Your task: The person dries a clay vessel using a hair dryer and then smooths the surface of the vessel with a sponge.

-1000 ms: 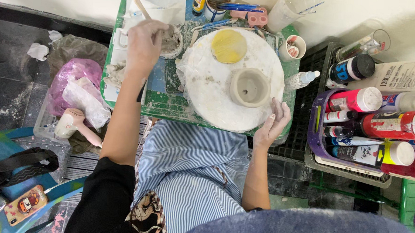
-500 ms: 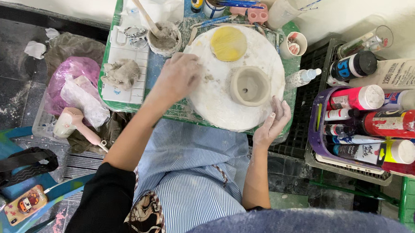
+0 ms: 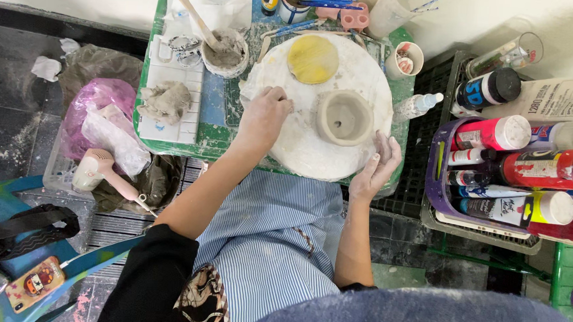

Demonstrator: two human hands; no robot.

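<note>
A small grey clay pot [image 3: 344, 117] stands on a round white board [image 3: 300, 149] atop a green table [image 3: 210, 135]. My left hand [image 3: 263, 115] rests on the board just left of the pot, a little apart from it, fingers curled in with nothing visible in them. My right hand [image 3: 376, 168] lies flat against the board's right rim, fingers apart, holding nothing. A yellow disc [image 3: 312, 59] lies on the board beyond the pot. A cup of grey slip [image 3: 225, 52] with a wooden stick in it stands at the table's far left.
A lump of grey clay [image 3: 165, 101] sits on a white palette [image 3: 171, 79]. A purple basket [image 3: 440, 187] of paint bottles stands to the right, a small spray bottle [image 3: 418, 105] and paper cup [image 3: 407, 60] nearer. A pink hair dryer [image 3: 102, 175] and bags lie left.
My left hand has come away from the slip cup at the far left and moved right and nearer, onto the board beside the pot. The right hand has stayed on the rim.
</note>
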